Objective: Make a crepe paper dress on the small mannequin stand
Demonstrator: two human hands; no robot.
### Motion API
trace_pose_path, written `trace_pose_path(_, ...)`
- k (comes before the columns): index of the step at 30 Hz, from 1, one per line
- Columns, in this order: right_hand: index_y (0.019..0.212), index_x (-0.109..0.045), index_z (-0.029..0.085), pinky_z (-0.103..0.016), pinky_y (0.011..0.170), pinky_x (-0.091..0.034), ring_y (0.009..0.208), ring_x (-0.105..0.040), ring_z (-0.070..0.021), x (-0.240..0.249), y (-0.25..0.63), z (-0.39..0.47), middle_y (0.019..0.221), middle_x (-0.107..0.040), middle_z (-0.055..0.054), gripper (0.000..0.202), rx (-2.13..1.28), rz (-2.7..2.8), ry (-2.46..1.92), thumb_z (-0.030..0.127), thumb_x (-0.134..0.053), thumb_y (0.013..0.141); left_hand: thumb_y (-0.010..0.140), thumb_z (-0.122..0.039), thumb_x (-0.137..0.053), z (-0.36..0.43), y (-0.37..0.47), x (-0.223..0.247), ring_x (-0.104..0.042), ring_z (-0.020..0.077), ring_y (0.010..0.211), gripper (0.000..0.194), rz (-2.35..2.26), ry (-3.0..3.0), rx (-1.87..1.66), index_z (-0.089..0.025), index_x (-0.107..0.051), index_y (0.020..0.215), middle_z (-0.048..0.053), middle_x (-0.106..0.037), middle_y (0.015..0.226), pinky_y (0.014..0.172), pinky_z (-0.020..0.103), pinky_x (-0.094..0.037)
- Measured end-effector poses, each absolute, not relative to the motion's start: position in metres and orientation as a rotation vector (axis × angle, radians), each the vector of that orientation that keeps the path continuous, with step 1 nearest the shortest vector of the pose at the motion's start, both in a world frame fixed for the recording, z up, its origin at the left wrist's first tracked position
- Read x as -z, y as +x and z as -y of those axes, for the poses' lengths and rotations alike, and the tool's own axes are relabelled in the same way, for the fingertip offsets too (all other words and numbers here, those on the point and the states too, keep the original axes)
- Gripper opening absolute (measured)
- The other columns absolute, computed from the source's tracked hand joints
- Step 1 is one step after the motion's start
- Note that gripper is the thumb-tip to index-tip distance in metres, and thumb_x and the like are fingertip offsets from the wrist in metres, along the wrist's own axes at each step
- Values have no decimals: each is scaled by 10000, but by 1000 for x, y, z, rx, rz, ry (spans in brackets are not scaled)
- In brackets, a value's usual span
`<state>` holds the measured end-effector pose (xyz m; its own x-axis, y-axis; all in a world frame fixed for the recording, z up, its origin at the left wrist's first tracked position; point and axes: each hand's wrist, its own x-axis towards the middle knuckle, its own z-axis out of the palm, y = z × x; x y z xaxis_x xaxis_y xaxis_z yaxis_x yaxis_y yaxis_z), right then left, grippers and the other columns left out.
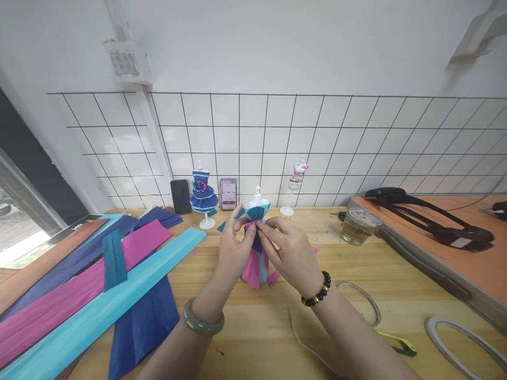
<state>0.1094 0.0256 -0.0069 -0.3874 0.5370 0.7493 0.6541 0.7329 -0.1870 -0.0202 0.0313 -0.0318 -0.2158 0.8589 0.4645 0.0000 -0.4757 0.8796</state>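
Note:
A miniature dress form (257, 199) stands in front of me, dressed in teal, pink, navy and light blue crepe paper. My left hand (233, 240) holds the paper dress (255, 272) at its left side, with thumb and fingers at the gathered waist. From the right, my right hand (287, 243) pinches the same waist, its thumb and forefinger close to the left thumb. A pink strip of paper shows between the fingertips. The fingers hide part of the waist, so the exact grip is partly covered.
Long crepe paper strips (150, 279) lie at the left. Behind stand a navy-dressed form (204, 198), a white-and-pink one (295, 182), a dark phone (181, 197) and a lit phone (228, 194). At right are a glass jar (358, 227), tape rings (467, 338) and yellow-handled scissors (400, 343).

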Motion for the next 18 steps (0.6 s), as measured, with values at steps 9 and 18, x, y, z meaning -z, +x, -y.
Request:
trace_pose_path(9, 1029, -656, 189, -370, 726, -474, 833, -557, -209, 6, 110, -25, 895, -603, -96, 249, -25, 2042, -869, 190, -453, 885, 755, -223, -620, -31, -19, 29, -582, 209, 1034, 541, -1069, 1372, -1780, -220, -413, 1255, 77, -651, 1047, 930, 392, -417)
trace_pose_path(18, 914, -664, 200, -331, 767, -480, 841, -608, -182, 9, 115, -37, 883, -668, -49, 155, -458, 1723, -883, 208, -532, 834, 721, -224, -643, -27, -16, 24, -595, 209, 983, 619, -1010, 1256, -1735, -209, -376, 1279, 79, -654, 995, 858, 370, -454)
